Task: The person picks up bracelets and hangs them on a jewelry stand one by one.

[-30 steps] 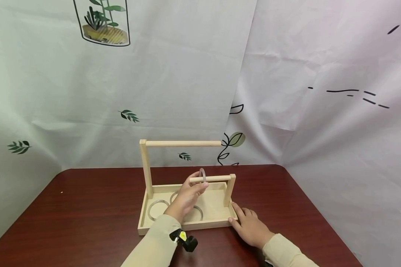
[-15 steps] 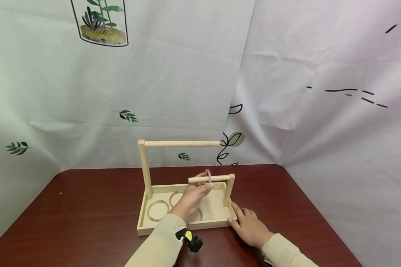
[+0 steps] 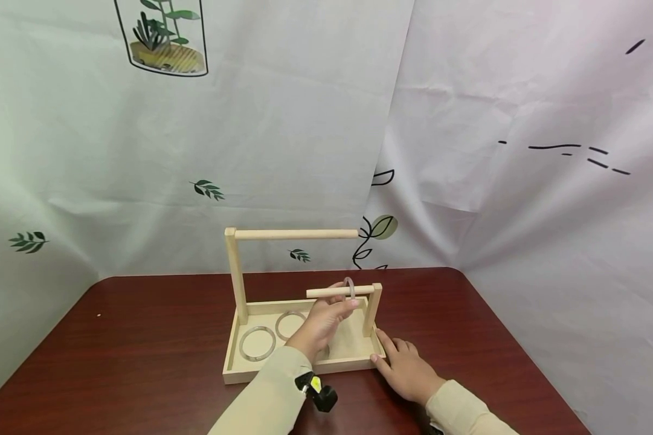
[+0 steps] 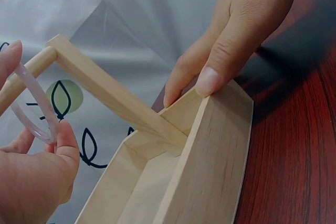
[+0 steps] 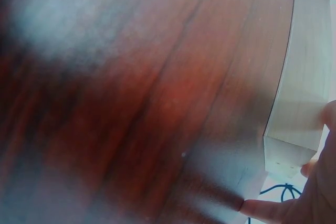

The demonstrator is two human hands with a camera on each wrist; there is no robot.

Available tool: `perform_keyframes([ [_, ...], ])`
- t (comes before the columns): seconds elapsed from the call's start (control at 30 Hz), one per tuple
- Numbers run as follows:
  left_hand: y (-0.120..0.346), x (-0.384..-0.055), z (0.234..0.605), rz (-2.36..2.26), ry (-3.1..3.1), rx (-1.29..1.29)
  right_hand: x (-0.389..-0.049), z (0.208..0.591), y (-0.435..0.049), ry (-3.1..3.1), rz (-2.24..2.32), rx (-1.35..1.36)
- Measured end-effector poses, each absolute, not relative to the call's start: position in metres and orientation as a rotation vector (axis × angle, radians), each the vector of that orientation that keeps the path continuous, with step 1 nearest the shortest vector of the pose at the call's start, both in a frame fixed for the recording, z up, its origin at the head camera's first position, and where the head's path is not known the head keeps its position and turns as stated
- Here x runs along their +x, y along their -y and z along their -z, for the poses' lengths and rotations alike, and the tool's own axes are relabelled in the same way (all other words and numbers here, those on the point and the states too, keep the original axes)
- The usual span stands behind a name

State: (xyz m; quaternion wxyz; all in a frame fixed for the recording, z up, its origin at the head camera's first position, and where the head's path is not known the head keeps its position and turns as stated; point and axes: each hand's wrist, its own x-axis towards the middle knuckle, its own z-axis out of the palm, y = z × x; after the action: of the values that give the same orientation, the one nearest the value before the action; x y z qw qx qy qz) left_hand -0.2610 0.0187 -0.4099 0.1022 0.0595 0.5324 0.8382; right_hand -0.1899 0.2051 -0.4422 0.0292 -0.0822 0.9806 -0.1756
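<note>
My left hand (image 3: 323,323) pinches a translucent, pale pinkish bangle (image 4: 46,107) between thumb and fingers. That bangle hangs around the lower wooden rod (image 3: 324,293) of a two-level wooden stand, near the rod's post (image 3: 373,311). At the tray's front right corner, my right hand (image 3: 408,373) lies with its fingers extended; the thumb touches the top of the tray wall (image 4: 210,145). Inside the tray lie a clear bangle (image 3: 241,347) at the left and another bangle (image 3: 276,327) behind it. A third ring edge (image 3: 328,350) is mostly hidden by my left hand.
A taller post (image 3: 237,278) at the tray's left end carries a longer upper rod (image 3: 296,234), with its free end pointing right. The stand sits on a dark red wooden table (image 3: 141,350). White printed cloth (image 3: 283,121) hangs behind the table.
The left hand has moved to the right, carrying the bangle along the lower rod closer to its post. The right hand stays at the tray corner.
</note>
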Motion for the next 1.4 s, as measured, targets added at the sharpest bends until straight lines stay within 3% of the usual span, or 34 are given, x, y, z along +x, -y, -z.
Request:
perform_keyframes([
  [1.4, -0.0254, -0.2614, 0.4079, -2.328, -1.642, 0.186, -0.1904, 0.4412, -0.205, -3.004, 0.534, -0.247],
])
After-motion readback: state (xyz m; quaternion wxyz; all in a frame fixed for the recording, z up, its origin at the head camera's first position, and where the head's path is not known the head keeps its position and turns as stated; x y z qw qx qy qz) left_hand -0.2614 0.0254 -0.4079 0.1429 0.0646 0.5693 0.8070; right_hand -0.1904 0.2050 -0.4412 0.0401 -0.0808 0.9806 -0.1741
